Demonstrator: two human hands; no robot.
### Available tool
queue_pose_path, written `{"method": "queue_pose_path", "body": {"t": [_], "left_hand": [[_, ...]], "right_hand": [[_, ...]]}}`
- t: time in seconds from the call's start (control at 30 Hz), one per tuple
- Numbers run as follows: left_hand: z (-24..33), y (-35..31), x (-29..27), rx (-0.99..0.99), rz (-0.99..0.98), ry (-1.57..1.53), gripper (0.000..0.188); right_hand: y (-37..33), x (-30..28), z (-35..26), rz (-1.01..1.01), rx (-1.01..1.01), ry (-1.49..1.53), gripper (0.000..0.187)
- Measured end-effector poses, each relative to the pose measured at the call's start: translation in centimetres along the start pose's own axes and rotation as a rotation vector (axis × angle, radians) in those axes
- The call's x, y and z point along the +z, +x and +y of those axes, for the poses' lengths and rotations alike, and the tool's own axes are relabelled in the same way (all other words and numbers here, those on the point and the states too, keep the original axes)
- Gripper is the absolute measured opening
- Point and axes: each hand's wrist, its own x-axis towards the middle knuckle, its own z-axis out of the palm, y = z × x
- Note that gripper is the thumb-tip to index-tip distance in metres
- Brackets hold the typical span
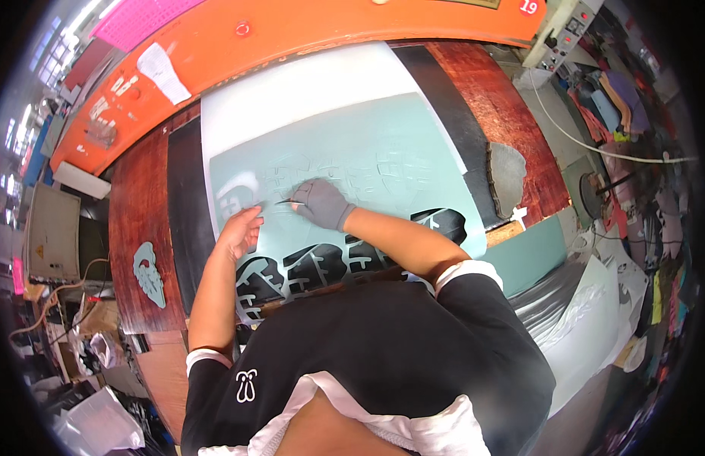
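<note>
A pale green sheet [337, 137] lies in front of me, with faint cut outlines of shapes pressed into it. My right hand [322, 204], in a grey glove, is closed around a thin pointed tool [282, 202] whose tip points left, close over the sheet. My bare left hand [242, 232] is at the sheet's left part, fingers stretched out and slightly bent, with nothing visible in them. Just beyond it, a shaped opening [237, 191] shows white underneath. Along the near edge, several cut-out openings [316, 264] show black underneath.
An orange machine beam [292, 38] spans the far side, with a paper [162, 72] and a pink basket [140, 19] on it. A green cut piece [147, 275] lies on the red-brown board at left; a grey piece [507, 178] lies at right. A control box [561, 34] stands far right.
</note>
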Motion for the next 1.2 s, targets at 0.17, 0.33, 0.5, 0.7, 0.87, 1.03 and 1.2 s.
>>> {"method": "queue_pose_path", "body": {"t": [0.17,0.33,0.5,0.7,0.87,1.03,1.2], "left_hand": [[1.0,1.7,0.6,0.008,-0.117,0.095,0.028],[-0.7,1.8,-0.1,-0.075,-0.364,-0.378,0.025],[-1.6,2.0,-0.3,-0.049,-0.348,-0.462,0.027],[-1.3,1.3,0.2,0.03,-0.24,-0.399,0.026],[-1.9,1.8,0.5,0.129,-0.513,-0.566,0.024],[-2.3,1.9,0.9,0.144,-0.525,-0.618,0.025],[-1.0,0.8,1.4,0.251,0.079,-0.007,0.041]], "right_hand": [[-0.2,0.2,-0.8,0.104,0.167,0.285,0.024],[-2.5,-0.3,-2.7,-0.009,-0.12,0.131,0.05],[-3.3,-0.4,-2.9,-0.097,-0.099,0.132,0.064],[-2.9,-0.5,-3.3,-0.068,-0.048,0.178,0.066],[-2.8,-0.4,-3.3,0.013,-0.045,0.168,0.064],[-2.1,0.4,-2.5,0.068,0.035,0.297,0.049],[-0.9,-0.3,-1.0,0.165,0.393,0.636,0.037]]}}
